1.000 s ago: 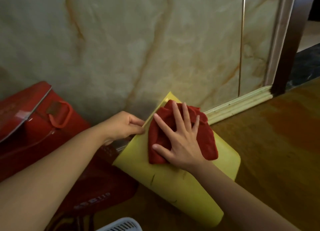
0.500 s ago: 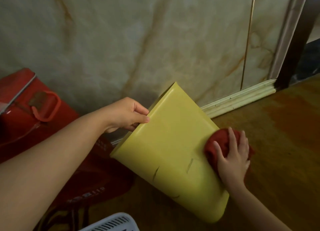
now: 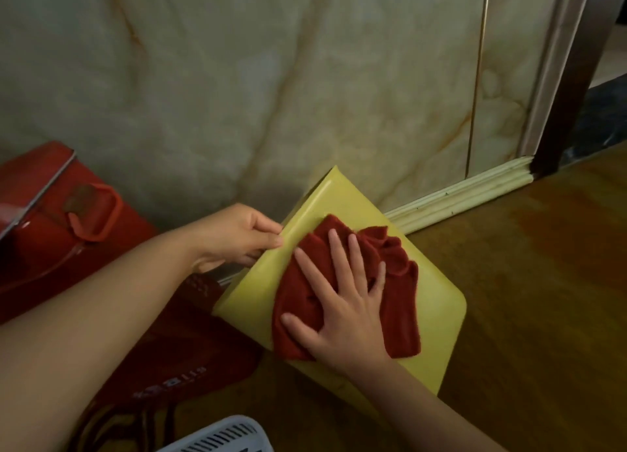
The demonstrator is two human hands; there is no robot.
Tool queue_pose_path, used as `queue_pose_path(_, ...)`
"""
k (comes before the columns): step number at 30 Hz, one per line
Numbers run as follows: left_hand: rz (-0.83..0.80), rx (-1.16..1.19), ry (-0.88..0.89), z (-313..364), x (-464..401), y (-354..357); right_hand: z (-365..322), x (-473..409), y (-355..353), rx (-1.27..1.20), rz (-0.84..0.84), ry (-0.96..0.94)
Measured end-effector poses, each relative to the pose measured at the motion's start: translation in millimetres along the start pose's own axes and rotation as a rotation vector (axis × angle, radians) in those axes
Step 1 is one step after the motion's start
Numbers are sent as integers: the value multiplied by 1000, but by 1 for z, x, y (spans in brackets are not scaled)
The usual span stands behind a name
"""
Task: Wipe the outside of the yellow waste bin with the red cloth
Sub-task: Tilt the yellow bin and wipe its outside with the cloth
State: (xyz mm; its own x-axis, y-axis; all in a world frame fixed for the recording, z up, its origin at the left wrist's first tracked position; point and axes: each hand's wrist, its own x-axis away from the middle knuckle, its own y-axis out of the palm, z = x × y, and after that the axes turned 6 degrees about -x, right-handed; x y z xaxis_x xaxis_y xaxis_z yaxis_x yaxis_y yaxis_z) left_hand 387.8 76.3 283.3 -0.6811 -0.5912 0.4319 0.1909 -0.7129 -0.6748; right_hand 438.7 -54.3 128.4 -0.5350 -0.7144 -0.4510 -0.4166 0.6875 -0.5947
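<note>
Both hands work the tilted yellow waste bin [image 3: 437,302] — left hand [image 3: 234,238] fingers pinching its rim, right hand [image 3: 342,312] fingers spread on the red cloth [image 3: 400,282].

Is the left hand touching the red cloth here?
Apart. In the head view the left hand pinches the yellow bin's rim, and bare yellow shows between it and the red cloth.

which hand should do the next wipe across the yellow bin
The right hand. It lies flat on the red cloth, pressing it against the bin. The left hand grips the bin's edge to steady it.
</note>
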Motion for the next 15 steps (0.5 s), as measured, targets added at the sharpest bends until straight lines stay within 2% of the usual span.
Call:
queue_pose_path(2,43,1,-18,-5,-3,1,39,35,0,42,-22,-4)
queue_pose_path(4,102,-8,24,0,-10,5,76,59,-7,-2,-11,128)
queue_pose_path(7,182,-54,145,0,-6,7,97,70,-14,-85,34,310)
queue_pose_path(9,149,-261,162,-22,15,4,95,68,-13,-101,37,325)
queue_pose_path(11,115,-502,127,-49,38,7,92,64,-15,-156,66,437)
queue_pose_path(12,114,-500,129,-59,48,9,91,61,-17,-206,96,530)
queue_pose_path(15,132,-300,233,-62,61,17,88,47,-25,-337,165,752)
